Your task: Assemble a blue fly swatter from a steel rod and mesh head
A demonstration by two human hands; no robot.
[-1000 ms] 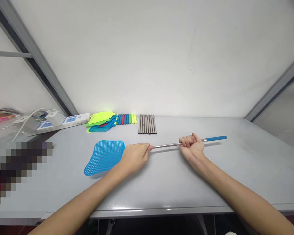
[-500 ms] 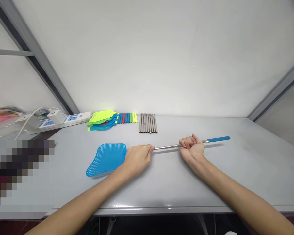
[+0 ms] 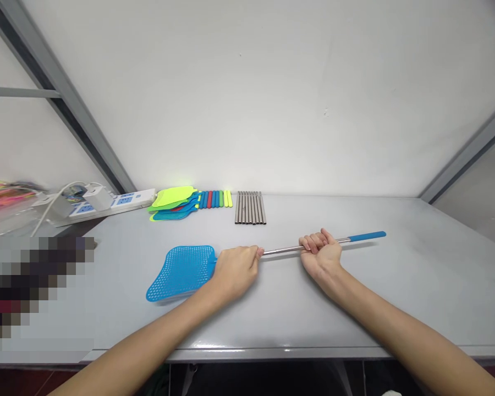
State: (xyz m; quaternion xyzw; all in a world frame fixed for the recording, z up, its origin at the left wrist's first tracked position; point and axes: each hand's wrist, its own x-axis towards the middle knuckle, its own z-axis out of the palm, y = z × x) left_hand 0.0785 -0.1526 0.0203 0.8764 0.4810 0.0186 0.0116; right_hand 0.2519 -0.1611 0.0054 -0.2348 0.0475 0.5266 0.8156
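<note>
A blue fly swatter [image 3: 183, 272] with a metal rod and a blue grip lies across both hands, just above the table. My left hand [image 3: 238, 270] is closed around the rod near the perforated head and hides the joint there. Farther right, my right hand [image 3: 322, 254] is palm up, its fingers wrapped round the rod just short of the blue grip. A stretch of bare rod shows between the two hands. The head points left and the grip points right, slightly raised.
At the back of the grey table [image 3: 396, 291] lie stacked swatter heads [image 3: 173, 201], a row of coloured grips [image 3: 215, 199] and several metal tubes [image 3: 250, 208]. A power strip [image 3: 124, 202] with chargers sits at the left, near a plastic bag [image 3: 4, 206]. A white wall stands behind.
The distance between the hands along the rod has shortened slightly, with the swatter head and left hand a little farther right. Both hands keep their hold.
</note>
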